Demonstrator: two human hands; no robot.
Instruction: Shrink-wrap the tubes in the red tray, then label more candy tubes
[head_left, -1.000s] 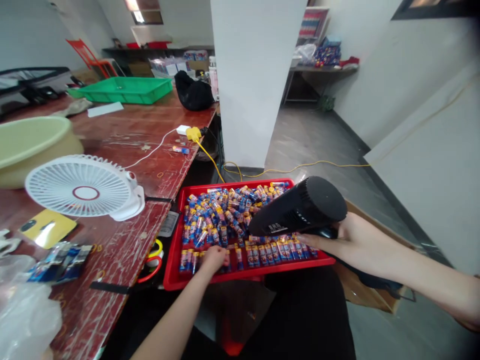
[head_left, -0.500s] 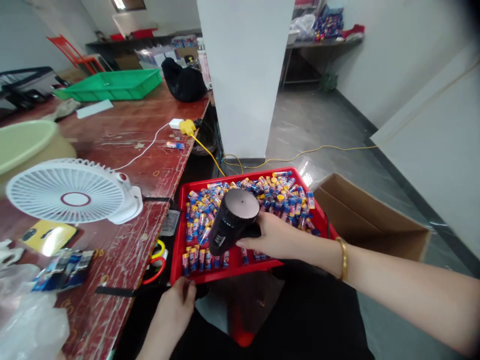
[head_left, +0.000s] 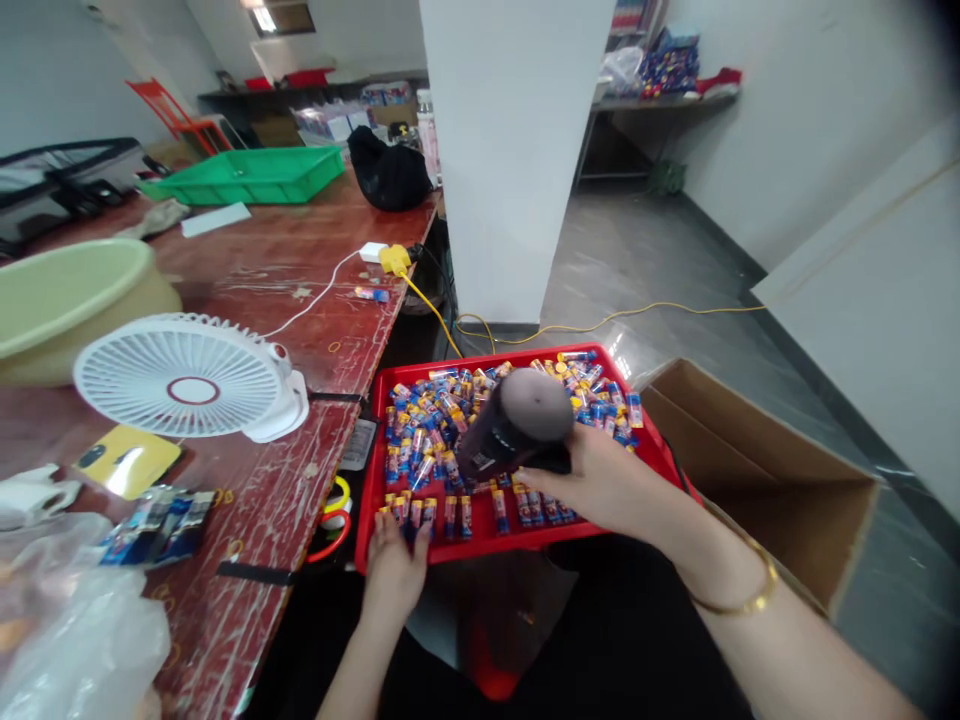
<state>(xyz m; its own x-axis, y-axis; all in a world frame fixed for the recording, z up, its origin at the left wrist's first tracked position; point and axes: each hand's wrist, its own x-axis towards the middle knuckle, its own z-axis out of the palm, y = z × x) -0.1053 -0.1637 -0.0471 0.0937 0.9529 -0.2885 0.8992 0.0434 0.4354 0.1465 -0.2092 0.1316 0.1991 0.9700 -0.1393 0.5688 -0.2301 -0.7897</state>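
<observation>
My right hand is wrapped round the handle of a black hair dryer, held tilted above a red tray. The dryer's round pale end faces up towards me; its lower end is over the tubes. Many small tubes with blue-and-pink wraps and yellow caps lie heaped in the tray. Along its near side some tubes lie in a row. My left hand is at the tray's near left corner, thumb and fingers apart, touching or close beside the row's left end.
Left of the tray is a worn red table with a white fan, a yellow phone, blue packets and a pale green basin. Scissors stick out by the table edge. An open cardboard box stands right. A white pillar rises behind.
My left hand has moved up from below the tray's front rim to the tubes in its near left corner. The hair dryer has shifted right across the tray. The view has shifted slightly.
</observation>
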